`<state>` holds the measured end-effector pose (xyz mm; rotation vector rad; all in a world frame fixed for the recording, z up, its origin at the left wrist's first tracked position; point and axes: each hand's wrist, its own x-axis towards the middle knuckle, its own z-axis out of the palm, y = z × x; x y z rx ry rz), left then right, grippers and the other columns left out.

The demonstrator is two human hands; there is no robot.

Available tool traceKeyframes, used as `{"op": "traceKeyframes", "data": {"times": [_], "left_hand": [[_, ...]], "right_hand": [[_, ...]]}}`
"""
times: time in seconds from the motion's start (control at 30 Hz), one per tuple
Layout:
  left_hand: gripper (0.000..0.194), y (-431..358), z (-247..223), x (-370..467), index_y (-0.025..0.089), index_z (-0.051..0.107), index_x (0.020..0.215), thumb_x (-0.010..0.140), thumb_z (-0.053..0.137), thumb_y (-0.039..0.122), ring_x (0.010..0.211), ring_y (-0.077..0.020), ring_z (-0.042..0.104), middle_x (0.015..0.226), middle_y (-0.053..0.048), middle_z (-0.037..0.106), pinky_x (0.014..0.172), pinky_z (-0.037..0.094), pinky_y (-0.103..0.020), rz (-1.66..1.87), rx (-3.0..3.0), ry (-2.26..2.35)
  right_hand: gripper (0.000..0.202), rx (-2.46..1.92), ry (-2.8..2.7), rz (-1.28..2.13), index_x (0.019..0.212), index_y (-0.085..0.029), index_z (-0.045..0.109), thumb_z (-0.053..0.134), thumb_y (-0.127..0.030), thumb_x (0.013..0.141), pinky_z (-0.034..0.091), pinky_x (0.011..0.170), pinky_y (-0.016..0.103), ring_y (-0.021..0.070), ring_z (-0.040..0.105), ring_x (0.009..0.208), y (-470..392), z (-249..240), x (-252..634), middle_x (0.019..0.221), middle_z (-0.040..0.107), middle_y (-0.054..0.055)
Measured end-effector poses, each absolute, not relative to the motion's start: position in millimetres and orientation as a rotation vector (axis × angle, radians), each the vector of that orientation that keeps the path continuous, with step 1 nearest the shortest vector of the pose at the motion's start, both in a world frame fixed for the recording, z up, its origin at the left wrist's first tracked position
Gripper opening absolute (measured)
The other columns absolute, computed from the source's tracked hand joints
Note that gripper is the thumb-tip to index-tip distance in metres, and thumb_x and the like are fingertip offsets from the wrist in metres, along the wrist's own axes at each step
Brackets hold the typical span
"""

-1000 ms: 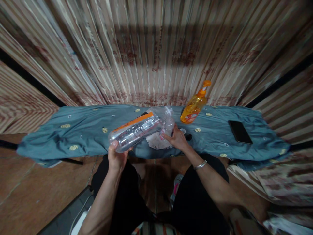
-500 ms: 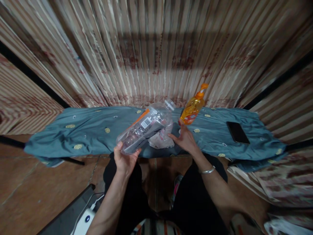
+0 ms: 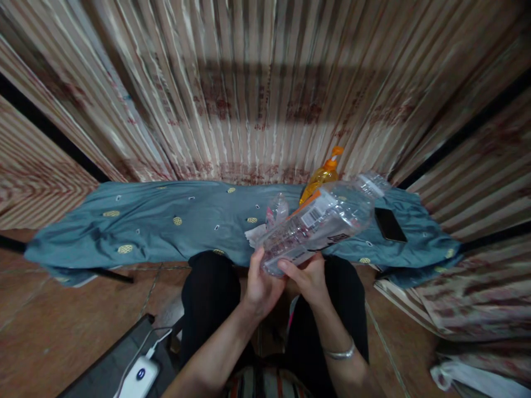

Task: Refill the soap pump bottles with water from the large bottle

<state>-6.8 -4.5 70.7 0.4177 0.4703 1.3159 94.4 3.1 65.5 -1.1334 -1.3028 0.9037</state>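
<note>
A large clear plastic bottle (image 3: 319, 221) with an orange and grey label is tilted in front of me, its neck up and to the right. My left hand (image 3: 263, 284) closes round its base from the left. From the lower right, my right hand (image 3: 309, 279) grips the same end, thumb on the bottle's side. Behind it a small clear bottle (image 3: 279, 207) stands beside a crumpled white tissue-like piece (image 3: 255, 236), both partly hidden. An orange pump bottle (image 3: 322, 179) with yellow liquid is half covered by the large bottle.
A blue-green cloth with pineapple prints (image 3: 145, 221) covers the narrow bench. On its right side lies a black phone (image 3: 390, 225). A striped curtain (image 3: 249, 99) hangs behind. At lower left, a white device with a cable (image 3: 139, 378) rests on a dark surface.
The large bottle has moved right, now covering part of the pump bottle. My right hand has left the area near the pump bottle and joined the left on the large bottle's base.
</note>
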Motion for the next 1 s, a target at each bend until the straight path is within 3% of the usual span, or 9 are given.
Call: {"op": "traceKeyframes", "data": {"times": [0.17,0.27,0.33,0.43,0.57,0.63,0.77,0.87,1.0], "left_hand": [[0.055,-3.3,50.2,-13.0,0.022,0.064,0.123,0.077,0.073,0.050,0.140,-0.0336,0.045,0.135,-0.009,0.063,0.120,0.030,-0.050,1.174,0.609,0.536],[0.071,5.1,53.5,-20.3,0.027,0.059,0.131,0.066,0.084,0.043,0.143,-0.0337,0.040,0.143,-0.008,0.056,0.120,0.029,-0.050,1.244,0.763,0.538],[0.078,11.1,64.1,-19.6,0.026,0.059,0.131,0.060,0.089,0.036,0.138,-0.0340,0.046,0.138,-0.008,0.059,0.119,0.030,-0.048,1.201,0.893,0.491],[0.066,17.3,78.5,-11.5,0.023,0.064,0.121,0.060,0.089,0.027,0.124,-0.0332,0.057,0.125,-0.008,0.067,0.113,0.038,-0.049,1.111,0.989,0.522],[0.064,21.4,78.5,2.1,0.022,0.063,0.114,0.056,0.090,0.023,0.123,-0.0319,0.057,0.123,-0.007,0.066,0.112,0.039,-0.048,1.170,0.942,0.581],[0.067,23.3,74.3,9.3,0.022,0.062,0.114,0.054,0.091,0.023,0.124,-0.0313,0.056,0.125,-0.007,0.065,0.113,0.038,-0.047,1.233,0.898,0.593],[0.073,25.5,69.6,26.0,0.022,0.057,0.119,0.055,0.091,0.026,0.124,-0.0307,0.056,0.126,-0.008,0.064,0.113,0.038,-0.049,1.261,0.859,0.579],[0.079,23.7,69.2,34.1,0.023,0.052,0.127,0.059,0.089,0.033,0.128,-0.0317,0.054,0.131,-0.010,0.061,0.114,0.038,-0.049,1.248,0.909,0.563],[0.089,27.5,65.3,20.1,0.026,0.045,0.138,0.061,0.087,0.045,0.140,-0.0337,0.042,0.145,-0.010,0.050,0.119,0.032,-0.050,1.205,1.229,0.528]], "right_hand": [[0.042,-1.215,-1.213,0.895,0.098,-0.024,0.064,0.082,-0.042,0.065,0.062,0.078,0.045,0.0320,0.076,0.087,-17.2,78.8,123.9,0.096,0.079,0.009],[0.050,-1.282,-1.240,0.940,0.102,-0.024,0.066,0.088,-0.035,0.059,0.060,0.078,0.046,0.0324,0.074,0.087,-31.0,75.3,135.7,0.097,0.078,0.008],[0.058,-1.304,-1.246,0.984,0.109,-0.025,0.066,0.091,-0.031,0.056,0.058,0.084,0.047,0.0327,0.072,0.093,-38.3,67.8,137.9,0.103,0.077,0.007],[0.065,-1.276,-1.182,1.071,0.115,-0.027,0.066,0.092,-0.029,0.056,0.057,0.089,0.046,0.0325,0.070,0.101,-44.7,50.9,137.6,0.111,0.075,0.007],[0.071,-1.124,-0.940,1.153,0.124,-0.034,0.061,0.087,-0.050,0.060,0.051,0.102,0.049,0.0320,0.061,0.123,-48.9,21.8,139.7,0.130,0.068,0.004],[0.063,-1.061,-0.792,1.196,0.123,-0.040,0.060,0.075,-0.066,0.068,0.048,0.105,0.055,0.0316,0.057,0.130,-52.3,8.6,140.4,0.137,0.063,0.001],[0.058,-0.947,-0.555,1.331,0.110,-0.040,0.069,0.055,-0.082,0.073,0.054,0.089,0.067,0.0368,0.067,0.114,-57.8,-4.0,138.2,0.122,0.073,0.005],[0.042,-0.893,-0.422,1.352,0.103,-0.040,0.073,0.061,-0.071,0.077,0.059,0.082,0.061,0.0331,0.073,0.101,-54.4,-1.5,139.2,0.108,0.079,0.003],[0.035,-0.869,-0.317,1.351,0.100,-0.036,0.075,0.062,-0.061,0.079,0.063,0.069,0.039,0.0244,0.076,0.084,-45.8,11.6,150.0,0.097,0.081,0.000]]}}
